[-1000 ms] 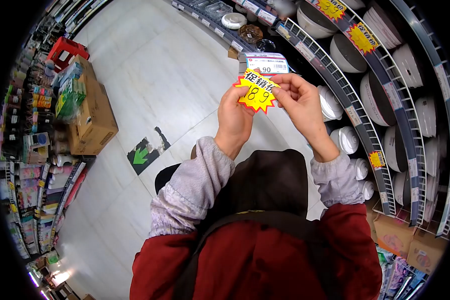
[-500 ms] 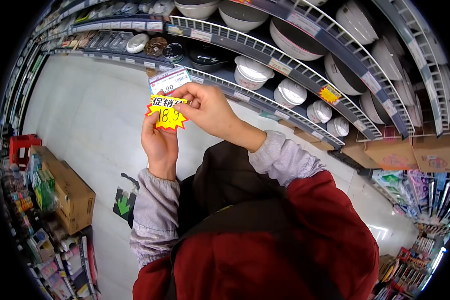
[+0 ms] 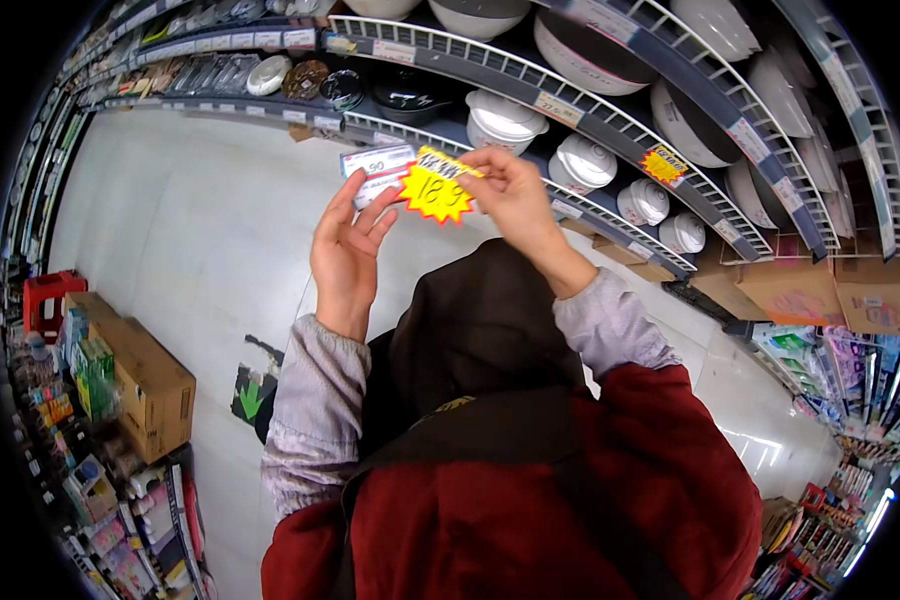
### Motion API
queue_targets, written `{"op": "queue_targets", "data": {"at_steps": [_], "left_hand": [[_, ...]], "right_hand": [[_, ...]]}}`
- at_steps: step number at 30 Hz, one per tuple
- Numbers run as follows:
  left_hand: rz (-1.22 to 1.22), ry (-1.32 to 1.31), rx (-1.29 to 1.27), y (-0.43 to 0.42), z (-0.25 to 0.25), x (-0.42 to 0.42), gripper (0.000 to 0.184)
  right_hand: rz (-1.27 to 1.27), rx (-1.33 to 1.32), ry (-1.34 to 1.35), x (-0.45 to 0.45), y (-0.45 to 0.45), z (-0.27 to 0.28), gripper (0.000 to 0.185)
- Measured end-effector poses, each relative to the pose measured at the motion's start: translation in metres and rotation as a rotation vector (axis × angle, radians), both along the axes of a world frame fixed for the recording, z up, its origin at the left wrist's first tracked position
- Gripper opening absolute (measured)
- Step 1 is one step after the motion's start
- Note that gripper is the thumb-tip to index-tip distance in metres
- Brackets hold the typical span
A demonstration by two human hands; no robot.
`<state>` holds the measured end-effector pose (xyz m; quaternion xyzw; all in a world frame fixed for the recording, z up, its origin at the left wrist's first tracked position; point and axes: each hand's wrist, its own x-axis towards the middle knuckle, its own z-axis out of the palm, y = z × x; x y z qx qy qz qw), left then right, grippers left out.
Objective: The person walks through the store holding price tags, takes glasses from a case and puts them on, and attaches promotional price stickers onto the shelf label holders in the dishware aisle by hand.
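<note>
My left hand (image 3: 346, 262) pinches a white price label (image 3: 375, 160) with printed text between its fingertips. The yellow starburst price tag (image 3: 432, 192), red-edged and marked 18.9 by hand, is gripped at its upper right by the thumb and fingers of my right hand (image 3: 518, 200). Its left points overlap the right side of the white label and come close to my left fingertips. Both hands are raised in front of the lower shelf, over the floor.
Shelves ahead carry white lidded pots (image 3: 582, 163), large bowls (image 3: 695, 120) and a black pot (image 3: 408, 98) behind wire rails. Another yellow tag (image 3: 662, 163) hangs on a shelf edge. Cardboard boxes (image 3: 155, 385) and a red stool (image 3: 48, 300) stand at left.
The yellow tag, earlier in front of the white label between both hands, has shifted right with my right hand. My left fingers have come off it, and the hands are farther apart.
</note>
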<state>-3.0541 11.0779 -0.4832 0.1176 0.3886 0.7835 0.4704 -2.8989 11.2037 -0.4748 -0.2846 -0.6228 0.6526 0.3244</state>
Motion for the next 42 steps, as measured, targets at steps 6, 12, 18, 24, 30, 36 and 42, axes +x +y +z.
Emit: {"op": "queue_targets", "data": {"at_steps": [6,12,18,24,30,36,42], "left_hand": [[0.007,-0.024,0.023,-0.001,-0.001,-0.004,0.045],[-0.008,-0.048,0.03,-0.003,0.005,-0.008,0.043],[-0.019,-0.026,0.053,-0.004,0.001,-0.012,0.042],[-0.007,-0.054,0.051,-0.003,0.003,-0.012,0.042],[-0.006,-0.041,0.053,-0.002,0.001,-0.013,0.042],[-0.007,-0.013,0.04,-0.001,0.002,-0.012,0.042],[-0.036,0.037,0.01,-0.001,0.002,-0.011,0.045]], "right_hand": [[0.033,0.002,-0.147,0.018,0.013,0.002,0.02],[0.086,-0.027,-0.194,0.021,0.016,0.01,0.017],[0.097,-0.014,-0.179,0.016,0.019,0.008,0.017],[0.097,-0.014,-0.178,0.012,0.019,0.009,0.017],[0.101,-0.018,-0.176,0.012,0.02,0.008,0.017],[0.107,-0.015,-0.172,0.011,0.022,0.007,0.017],[0.109,-0.023,-0.17,0.012,0.022,0.008,0.017]]}}
